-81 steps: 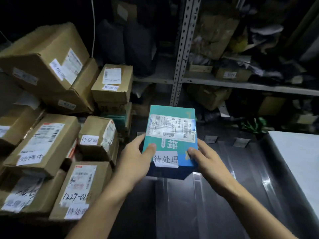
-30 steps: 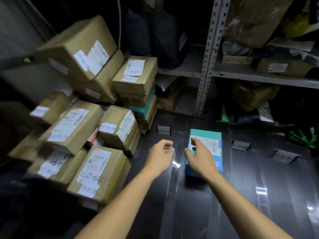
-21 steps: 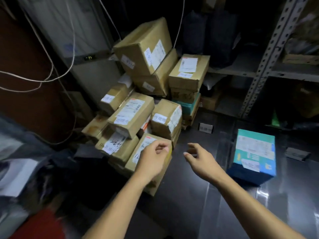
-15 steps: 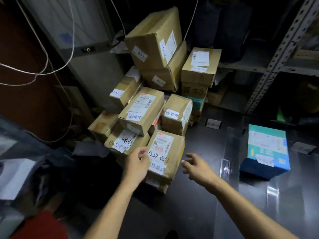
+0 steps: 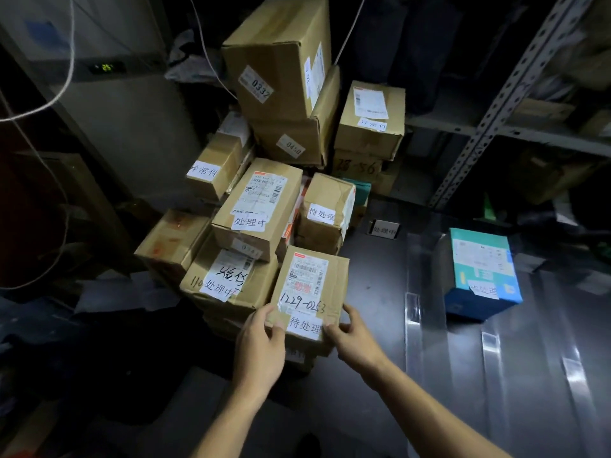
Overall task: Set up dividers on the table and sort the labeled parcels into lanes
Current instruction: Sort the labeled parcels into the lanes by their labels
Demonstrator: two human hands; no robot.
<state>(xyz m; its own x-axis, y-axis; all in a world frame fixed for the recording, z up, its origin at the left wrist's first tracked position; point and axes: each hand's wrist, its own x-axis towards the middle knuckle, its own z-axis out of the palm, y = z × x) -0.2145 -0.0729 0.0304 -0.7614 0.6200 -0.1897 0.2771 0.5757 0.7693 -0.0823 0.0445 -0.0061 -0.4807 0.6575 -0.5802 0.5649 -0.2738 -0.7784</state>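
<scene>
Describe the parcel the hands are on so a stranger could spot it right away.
Start at the stack of brown cartons left of the dark table. The parcel lies at the stack's near right corner, with the left hand and right hand gripping its near edge. Only it bears handwritten 1229 numbers.

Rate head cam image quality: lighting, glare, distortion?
Head view: dim room, edges nearly black, light pooled on the cardboard pile; bright glare streaks on the glossy table; wide-angle bends the shelf upright; label on the parcel held by left hand and right hand stays legible.
</scene>
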